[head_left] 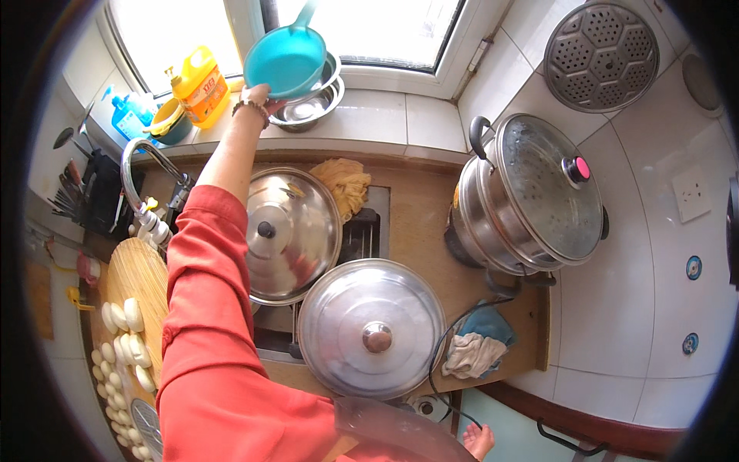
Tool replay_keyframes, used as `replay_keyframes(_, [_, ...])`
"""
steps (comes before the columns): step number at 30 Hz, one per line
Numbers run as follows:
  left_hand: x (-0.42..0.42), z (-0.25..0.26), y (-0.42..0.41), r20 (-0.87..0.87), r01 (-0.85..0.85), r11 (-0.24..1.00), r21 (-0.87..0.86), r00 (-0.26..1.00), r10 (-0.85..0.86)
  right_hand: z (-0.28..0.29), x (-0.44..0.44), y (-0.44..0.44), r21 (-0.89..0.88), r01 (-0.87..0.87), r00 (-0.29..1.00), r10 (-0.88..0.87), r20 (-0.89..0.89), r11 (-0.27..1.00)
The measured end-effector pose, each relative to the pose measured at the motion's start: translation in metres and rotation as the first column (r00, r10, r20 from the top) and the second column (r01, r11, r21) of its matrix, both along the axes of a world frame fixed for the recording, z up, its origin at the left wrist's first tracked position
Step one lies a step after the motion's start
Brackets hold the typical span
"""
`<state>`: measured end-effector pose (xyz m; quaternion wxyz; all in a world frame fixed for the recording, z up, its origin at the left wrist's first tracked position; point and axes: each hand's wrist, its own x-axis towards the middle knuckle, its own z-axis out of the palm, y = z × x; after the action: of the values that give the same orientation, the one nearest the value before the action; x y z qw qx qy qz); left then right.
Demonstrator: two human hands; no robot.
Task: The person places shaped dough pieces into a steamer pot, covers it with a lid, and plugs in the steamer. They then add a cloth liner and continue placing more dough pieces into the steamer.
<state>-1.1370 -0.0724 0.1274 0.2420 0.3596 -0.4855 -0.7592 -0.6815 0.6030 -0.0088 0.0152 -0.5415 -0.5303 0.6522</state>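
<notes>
My left hand [257,99], with a beaded bracelet at its wrist, grips the edge of a teal plastic ladle [287,62] above the tiled windowsill. Stainless steel bowls [314,107] sit right behind and below the ladle. Low at the right of my body, my right hand [479,441] is half hidden by my apron, its fingers loosely curled beside a black power cord [439,375]. Between the hands, a domed steel lid with a black knob [294,231] and a larger metal lid [372,329] cover pans on the stove.
A steel steamer pot [491,213] with a glass lid stands at the right, near folded cloths [476,346]. At the left are a chrome faucet [130,173] and a round board [135,265] with pale dough pieces. A yellow detergent jug [202,89] stands on the sill.
</notes>
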Motion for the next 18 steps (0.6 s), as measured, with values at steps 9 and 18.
replay_keyframes(9, [-0.011,-0.075,-0.021,0.313,0.142,0.982,-0.127,0.945,-0.096,0.011,0.012,0.01,0.209,0.27,0.933,-0.201,-0.299,0.94])
replay_keyframes(18, [0.088,-0.07,0.178,-0.014,0.385,0.836,-0.392,0.906,-0.424,0.101,-0.09,-0.045,0.668,-0.013,0.738,0.458,-0.496,0.744])
